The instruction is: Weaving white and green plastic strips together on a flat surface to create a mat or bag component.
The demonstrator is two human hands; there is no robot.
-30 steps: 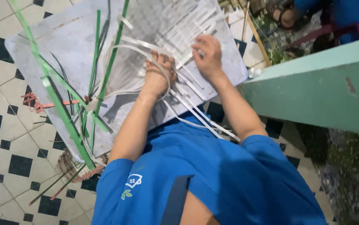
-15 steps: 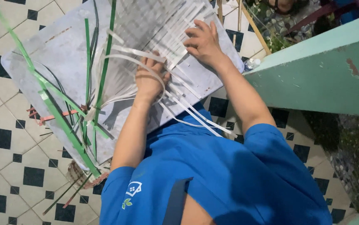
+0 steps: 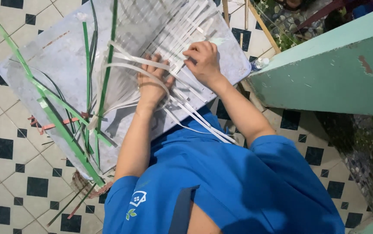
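White strips (image 3: 169, 69) under hands; green strips (image 3: 65, 130) beside.

Landmark: grey board (image 3: 61, 56). Its left part lies bare between the green strips (image 3: 67, 134) and the white weave (image 3: 173, 30), open to a hand. Right of the board a teal wall (image 3: 325, 73) blocks passage; loose white strips (image 3: 195, 119) trail over the near edge, and green strips cross its left corner.

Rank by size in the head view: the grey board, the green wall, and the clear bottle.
1. Grey board
2. Green wall, close to the board and cut off by the frame, so unsure
3. Clear bottle, smallest
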